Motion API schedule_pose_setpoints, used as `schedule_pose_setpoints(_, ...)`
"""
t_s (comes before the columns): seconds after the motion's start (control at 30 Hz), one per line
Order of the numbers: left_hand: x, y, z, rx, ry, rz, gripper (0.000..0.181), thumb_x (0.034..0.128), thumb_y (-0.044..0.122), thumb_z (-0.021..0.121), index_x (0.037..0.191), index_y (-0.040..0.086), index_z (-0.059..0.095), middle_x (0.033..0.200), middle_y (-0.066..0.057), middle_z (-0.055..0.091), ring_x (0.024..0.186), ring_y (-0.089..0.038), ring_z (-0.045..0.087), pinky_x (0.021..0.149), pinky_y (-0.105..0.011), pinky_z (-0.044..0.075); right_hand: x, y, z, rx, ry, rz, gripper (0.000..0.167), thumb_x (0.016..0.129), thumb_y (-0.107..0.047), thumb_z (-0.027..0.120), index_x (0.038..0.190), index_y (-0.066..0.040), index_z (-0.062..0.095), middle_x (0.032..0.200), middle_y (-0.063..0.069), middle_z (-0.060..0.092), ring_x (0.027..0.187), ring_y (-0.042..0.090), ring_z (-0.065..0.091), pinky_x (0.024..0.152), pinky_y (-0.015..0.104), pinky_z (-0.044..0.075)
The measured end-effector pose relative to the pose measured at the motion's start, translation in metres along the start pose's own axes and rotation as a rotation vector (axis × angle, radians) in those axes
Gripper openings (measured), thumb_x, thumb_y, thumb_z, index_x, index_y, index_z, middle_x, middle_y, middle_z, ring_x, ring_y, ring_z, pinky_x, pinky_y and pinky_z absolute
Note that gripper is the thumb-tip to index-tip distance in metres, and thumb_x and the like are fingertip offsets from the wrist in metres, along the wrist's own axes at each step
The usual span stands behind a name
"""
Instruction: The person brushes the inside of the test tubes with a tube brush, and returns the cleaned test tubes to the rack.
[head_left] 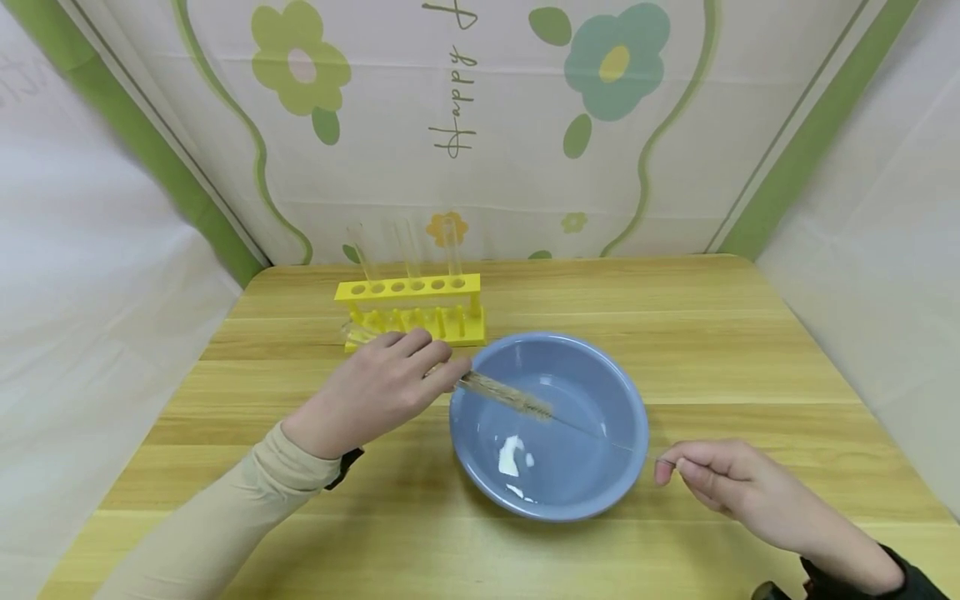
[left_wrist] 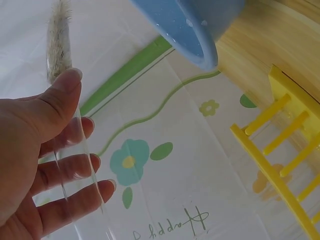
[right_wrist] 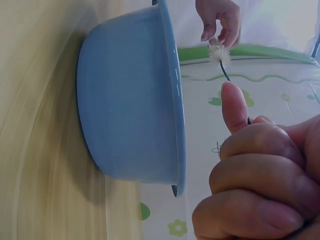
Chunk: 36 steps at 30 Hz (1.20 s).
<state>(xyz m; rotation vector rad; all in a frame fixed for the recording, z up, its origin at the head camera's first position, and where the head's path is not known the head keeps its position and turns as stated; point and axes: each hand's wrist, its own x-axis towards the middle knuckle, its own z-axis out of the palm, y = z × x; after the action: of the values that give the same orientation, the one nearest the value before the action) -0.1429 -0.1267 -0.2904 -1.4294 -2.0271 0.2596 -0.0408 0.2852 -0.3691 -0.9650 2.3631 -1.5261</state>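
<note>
Our left hand (head_left: 382, 383) pinches a glass tube (left_wrist: 79, 150), our right hand (head_left: 731, 483) a brush's wire (right_wrist: 224, 71) — bristles (left_wrist: 59, 45) mostly inside the tube, over a blue basin (head_left: 592, 479). We see a yellow rack (head_left: 427, 286) behind.

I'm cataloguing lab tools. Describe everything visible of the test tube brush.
The test tube brush has pale bristles around a thin, metal-looking wire stem. Its bristles sit partly inside the clear test tube in the left hand, flaring at the mouth. The right hand pinches the stem, which slants over the blue basin.
</note>
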Motion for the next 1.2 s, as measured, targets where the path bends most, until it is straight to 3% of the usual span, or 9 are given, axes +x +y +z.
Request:
schedule_pose_setpoints(0.2, 0.003, 0.001, -0.001, 0.007, 0.041, 0.015, 0.018, 0.1016, 0.016, 0.057, 0.114, 0.007, 0.066, 0.093, -0.005, 0.062, 0.08, -0.023, 0.059, 0.064, -0.029, 0.053, 0.004, 0.001, 0.001, 0.107, -0.05, -0.025, 0.04, 0.099, 0.016, 0.035, 0.112, -0.009, 0.064, 0.055, 0.002, 0.03, 0.044, 0.01, 0.03, 0.039, 0.022, 0.034)
schedule_pose_setpoints(0.3, 0.005, 0.002, -0.002, 0.007, 0.071, 0.026, 0.021, 0.105, 0.013, 0.048, 0.114, 0.008, 0.067, 0.092, -0.005, 0.062, 0.078, -0.023, 0.059, 0.064, -0.029, 0.054, 0.006, 0.0, 0.002, 0.147, -0.068, 0.01, 0.04, 0.1, 0.014, 0.034, 0.111, -0.009, 0.065, 0.055, 0.003, 0.029, 0.043, 0.01, 0.029, 0.038, 0.021, 0.032)
schedule_pose_setpoints(0.53, 0.008, 0.003, -0.003, 0.018, 0.13, 0.046, 0.025, 0.0884, -0.004, 0.067, 0.111, 0.007, 0.068, 0.091, -0.006, 0.063, 0.077, -0.023, 0.06, 0.064, -0.029, 0.055, 0.01, 0.001, 0.003, 0.278, -0.126, 0.036, 0.039, 0.102, 0.012, 0.03, 0.113, -0.006, 0.063, 0.057, 0.005, 0.028, 0.044, 0.018, 0.024, 0.037, 0.021, 0.024)
schedule_pose_setpoints(0.73, 0.01, 0.005, -0.004, 0.025, 0.152, 0.059, 0.02, 0.0997, -0.001, 0.052, 0.108, 0.006, 0.069, 0.09, -0.005, 0.064, 0.077, -0.022, 0.059, 0.067, -0.029, 0.055, 0.012, 0.003, 0.006, 0.358, -0.154, 0.051, 0.04, 0.102, 0.012, 0.028, 0.114, -0.005, 0.062, 0.058, 0.006, 0.027, 0.044, 0.019, 0.022, 0.037, 0.021, 0.02)
schedule_pose_setpoints(0.93, 0.013, 0.008, -0.006, 0.035, 0.212, 0.098, 0.021, 0.0893, -0.003, 0.067, 0.108, 0.005, 0.071, 0.093, -0.007, 0.065, 0.08, -0.023, 0.061, 0.072, -0.032, 0.057, 0.012, 0.005, 0.011, 0.387, -0.166, 0.073, 0.039, 0.103, 0.011, 0.029, 0.113, -0.005, 0.063, 0.058, 0.006, 0.027, 0.044, 0.019, 0.022, 0.038, 0.022, 0.02)
schedule_pose_setpoints(1.2, 0.025, 0.021, -0.005, 0.088, 0.284, 0.151, 0.022, 0.0965, -0.004, 0.053, 0.105, 0.005, 0.071, 0.09, -0.006, 0.063, 0.079, -0.021, 0.062, 0.072, -0.032, 0.057, 0.02, -0.004, 0.018, 0.51, -0.17, 0.092, 0.035, 0.104, 0.01, 0.027, 0.11, 0.003, 0.061, 0.058, 0.008, 0.025, 0.045, 0.019, 0.018, 0.039, 0.021, 0.016)
